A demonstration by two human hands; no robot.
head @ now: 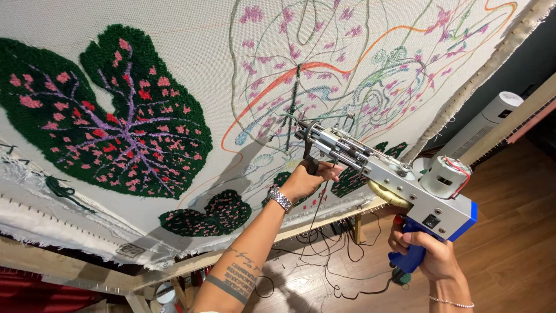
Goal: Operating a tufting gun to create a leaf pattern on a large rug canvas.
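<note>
Here: silver-and-blue metal tufting gun (382, 174) slanting long-axis from blue pistol grip at lower right up-left to needle tip touching stretched off-white backing cloth (191, 52). Right hand (431, 252) clenched round that blue grip, low and rearmost. Left hand (307, 177) wrapped round black front handle under the barrel, nearer the cloth of the two, steel watch (280, 199) at its wrist. Needle tip up-left of both grips, beside a dark green stitched line, well apart from big tufted green-and-pink leaf (110, 116). Wooden frame rail (301, 229) below.
</note>
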